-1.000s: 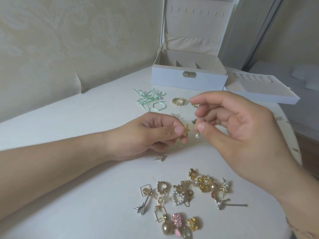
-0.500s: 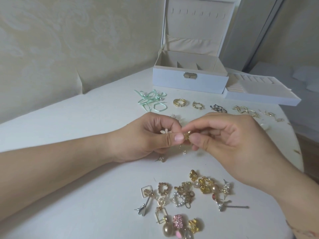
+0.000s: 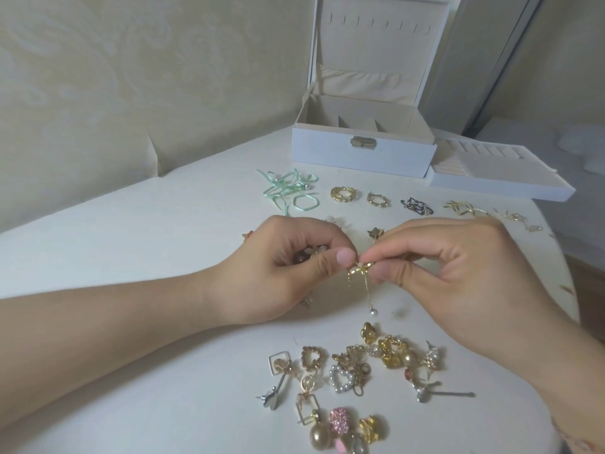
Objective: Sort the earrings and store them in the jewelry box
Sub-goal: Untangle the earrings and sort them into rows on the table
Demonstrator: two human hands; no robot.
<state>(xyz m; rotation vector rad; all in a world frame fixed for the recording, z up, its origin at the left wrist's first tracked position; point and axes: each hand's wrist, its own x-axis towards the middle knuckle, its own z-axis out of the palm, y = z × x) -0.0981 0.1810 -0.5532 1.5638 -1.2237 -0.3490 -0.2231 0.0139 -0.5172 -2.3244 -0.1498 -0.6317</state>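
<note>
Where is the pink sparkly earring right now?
The pink sparkly earring lies at the near edge of the table, between a large pearl drop and a gold piece.

earring pile (image 3: 363, 381) before jewelry box (image 3: 363, 149)

Wall (image 3: 131, 77): pale cream with a faint swirling pattern, filling the view from 9 to 12 o'clock; a fold or seam shows at its lower edge near 10 o'clock.
Table (image 3: 147, 231): white, rounded at its 3 o'clock edge, covering the lower half of the view.
Panel (image 3: 474, 60): tall and grey with a dark edge strip, leaning at 1 o'clock.
Floor (image 3: 586, 283): brown strip at 3 o'clock, past the table's edge.
Light: soft, even, shadows faint.
</note>
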